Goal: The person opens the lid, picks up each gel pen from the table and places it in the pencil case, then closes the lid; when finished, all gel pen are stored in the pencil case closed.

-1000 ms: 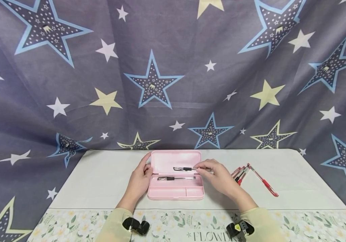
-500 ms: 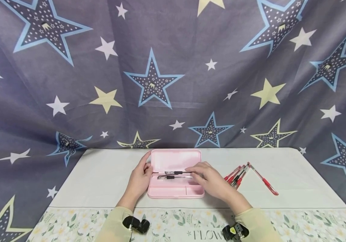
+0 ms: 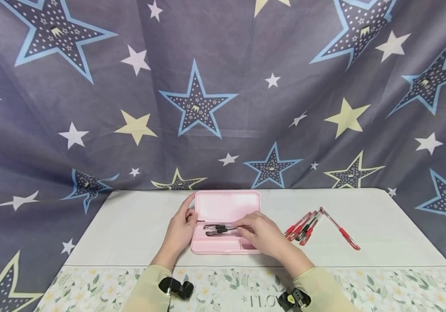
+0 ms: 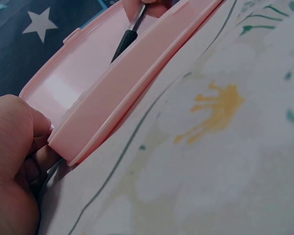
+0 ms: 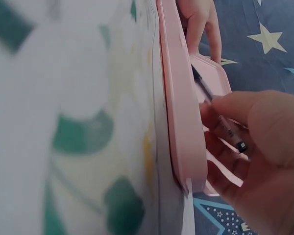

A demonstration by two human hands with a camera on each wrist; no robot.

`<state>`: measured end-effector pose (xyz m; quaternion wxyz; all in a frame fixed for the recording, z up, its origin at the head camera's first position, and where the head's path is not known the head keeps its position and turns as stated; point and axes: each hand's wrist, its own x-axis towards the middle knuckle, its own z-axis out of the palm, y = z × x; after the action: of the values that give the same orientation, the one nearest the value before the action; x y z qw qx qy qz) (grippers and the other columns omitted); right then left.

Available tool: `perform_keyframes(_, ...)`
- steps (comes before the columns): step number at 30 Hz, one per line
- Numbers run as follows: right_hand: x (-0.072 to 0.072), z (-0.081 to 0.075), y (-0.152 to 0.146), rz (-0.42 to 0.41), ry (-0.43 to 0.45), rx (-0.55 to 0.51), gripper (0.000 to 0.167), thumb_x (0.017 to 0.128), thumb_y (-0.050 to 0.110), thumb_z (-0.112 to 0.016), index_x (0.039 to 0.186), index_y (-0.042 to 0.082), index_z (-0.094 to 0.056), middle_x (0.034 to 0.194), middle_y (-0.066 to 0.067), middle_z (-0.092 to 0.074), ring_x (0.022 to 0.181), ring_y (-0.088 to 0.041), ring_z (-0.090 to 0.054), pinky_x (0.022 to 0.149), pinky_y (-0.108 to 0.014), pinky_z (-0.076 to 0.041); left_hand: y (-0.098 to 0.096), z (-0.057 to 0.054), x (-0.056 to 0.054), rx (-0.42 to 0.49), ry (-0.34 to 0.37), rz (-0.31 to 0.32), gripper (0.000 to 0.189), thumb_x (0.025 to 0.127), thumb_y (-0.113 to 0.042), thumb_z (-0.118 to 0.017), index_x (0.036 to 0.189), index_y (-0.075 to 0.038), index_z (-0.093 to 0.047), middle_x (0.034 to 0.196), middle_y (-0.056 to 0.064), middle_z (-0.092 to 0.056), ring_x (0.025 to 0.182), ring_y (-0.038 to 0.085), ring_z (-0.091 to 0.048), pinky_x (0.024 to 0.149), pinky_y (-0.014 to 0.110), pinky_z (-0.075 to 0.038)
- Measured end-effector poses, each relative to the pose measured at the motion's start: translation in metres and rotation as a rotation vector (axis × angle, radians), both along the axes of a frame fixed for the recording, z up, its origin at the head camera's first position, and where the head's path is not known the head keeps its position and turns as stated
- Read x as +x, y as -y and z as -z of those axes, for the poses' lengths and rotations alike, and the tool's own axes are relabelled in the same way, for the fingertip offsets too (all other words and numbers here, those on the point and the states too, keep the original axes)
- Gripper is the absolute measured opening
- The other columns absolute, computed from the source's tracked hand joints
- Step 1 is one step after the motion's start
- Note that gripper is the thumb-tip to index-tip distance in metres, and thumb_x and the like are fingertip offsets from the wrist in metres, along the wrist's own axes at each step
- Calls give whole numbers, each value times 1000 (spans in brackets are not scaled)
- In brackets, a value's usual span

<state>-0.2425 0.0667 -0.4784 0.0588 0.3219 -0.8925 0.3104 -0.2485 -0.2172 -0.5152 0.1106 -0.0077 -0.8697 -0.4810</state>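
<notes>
Pinching a black pen (image 3: pixel 223 230) in the right hand (image 3: pixel 261 232), inside the pink case (image 3: pixel 216 246), beside a second black pen (image 3: pixel 218 226); whether touching it, hard to tell. Gripping the case's left edge with the left hand (image 3: pixel 180 230). Flanked on the right by a fanned pile of pens (image 3: pixel 304 229) and one red pen (image 3: pixel 346 237) angled away. Backed by the lifted lid (image 3: pixel 227 206), near the table's far edge, with pale tablecloth (image 3: pixel 129 234) stretching leftward.
</notes>
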Motion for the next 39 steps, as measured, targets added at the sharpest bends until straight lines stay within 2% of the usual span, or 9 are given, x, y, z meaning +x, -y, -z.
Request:
perform_keyframes(7,1,-3,9,42,-86,74,6,94,10,-87,99,14,-86,97,3,-80,95,-21,-69,91,-47,-57,-1,-1,0,-3,1,-2,63,112,-8,-57,171,-25,-43,88,1,-58,76,20,-51,83,42,-42)
perform_keyframes(14,1,-3,18,90,-114,124,14,89,9,-92,89,17,-81,85,6,-72,86,-19,-62,82,-46,-54,-1,0,0,0,4,-3,63,112,-9,-58,171,-24,-43,89,1,-59,78,20,-52,84,43,-42)
perform_keyframes(23,-4,0,21,138,-102,122,17,84,12,-96,83,20,-81,78,8,-62,83,-17,-58,75,-41,-50,0,1,-1,-3,4,-5,63,112,-8,-58,171,-24,-43,90,1,-61,79,20,-53,84,43,-42)
perform_keyframes(39,-11,5,19,165,-80,99,30,83,8,-96,75,23,-71,73,11,-53,77,-13,-51,71,-35,-45,0,-1,0,-8,13,-10,63,112,-8,-58,171,-27,-44,88,1,-58,77,20,-52,83,42,-42)
